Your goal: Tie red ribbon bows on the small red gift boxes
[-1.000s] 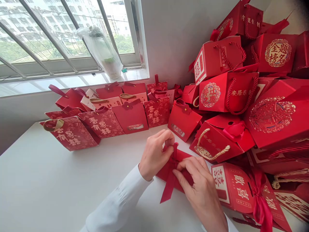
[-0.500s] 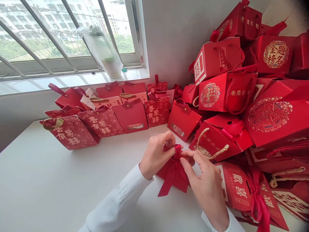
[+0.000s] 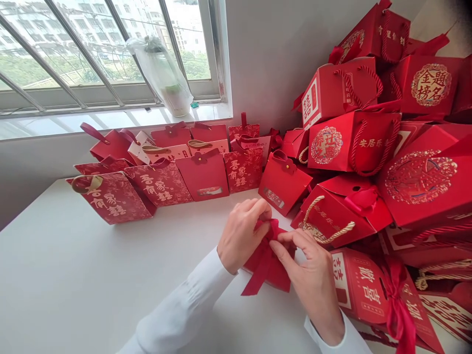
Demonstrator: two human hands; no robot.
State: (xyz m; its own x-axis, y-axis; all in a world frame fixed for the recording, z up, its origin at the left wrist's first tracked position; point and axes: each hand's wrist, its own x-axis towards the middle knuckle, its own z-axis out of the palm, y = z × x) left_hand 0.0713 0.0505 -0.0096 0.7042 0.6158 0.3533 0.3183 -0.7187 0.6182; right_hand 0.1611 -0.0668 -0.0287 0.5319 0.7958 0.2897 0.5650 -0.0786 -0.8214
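Observation:
On the white table before me sits a small red gift box [image 3: 280,281], partly covered by my hands. A red ribbon [image 3: 257,276] is gathered at its top, with one tail hanging down the front. My left hand [image 3: 244,231] pinches the ribbon near the top from the left side, fingers curled. From the right, thumb and forefinger of my right hand [image 3: 308,268] close on the ribbon at the knot. The exact shape of the knot is hidden behind my fingers.
Red gift boxes [image 3: 354,137] with rope handles are piled high on the right. Several red paper bags [image 3: 158,184] stand in rows along the wall. A plastic-wrapped jar [image 3: 167,83] is on the windowsill. The white table [image 3: 92,275] extends left.
My right thumb and forefinger have shifted slightly left, closer in on the ribbon's knot. My left hand keeps its pinch. The whole view has shifted a little.

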